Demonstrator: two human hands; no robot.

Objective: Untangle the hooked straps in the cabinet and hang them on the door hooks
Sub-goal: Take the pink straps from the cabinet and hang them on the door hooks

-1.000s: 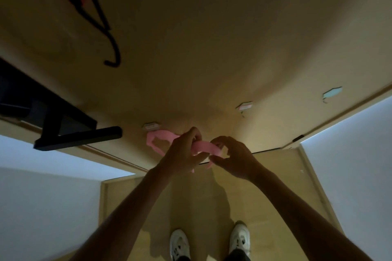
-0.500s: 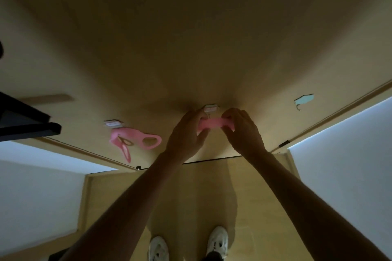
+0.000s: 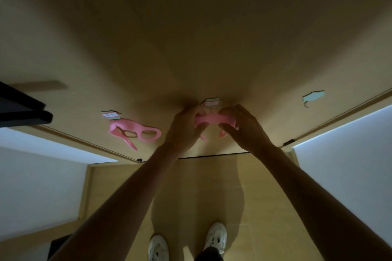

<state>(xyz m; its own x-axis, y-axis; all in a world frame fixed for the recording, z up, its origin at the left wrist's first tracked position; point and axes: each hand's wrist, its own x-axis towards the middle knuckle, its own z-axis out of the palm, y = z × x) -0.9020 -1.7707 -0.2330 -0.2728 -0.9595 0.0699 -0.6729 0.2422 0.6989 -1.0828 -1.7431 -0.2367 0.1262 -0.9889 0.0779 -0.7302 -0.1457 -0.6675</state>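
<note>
Wood fills most of the view, the flat face of a door (image 3: 191, 38) seen from close up. Three small hooks sit in a row on it. The left hook (image 3: 110, 114) has a pink strap (image 3: 135, 131) hanging from it, with loops in it and a thin end pointing down. The middle hook (image 3: 211, 103) is white, and just under it both hands hold a second pink strap (image 3: 210, 119). The left hand (image 3: 184, 131) curls its fingers round the left end, and the right hand (image 3: 244, 127) pinches the right end with bent fingers. This strap is right up by the hook, but I cannot tell if it is on it. The right hook (image 3: 313, 96) is pale blue and stands well apart from the hands. A black thing (image 3: 21, 110) sticks in from the left edge. Down below, two white shoes (image 3: 216, 237) stand on the wooden floor (image 3: 191, 186).
</note>
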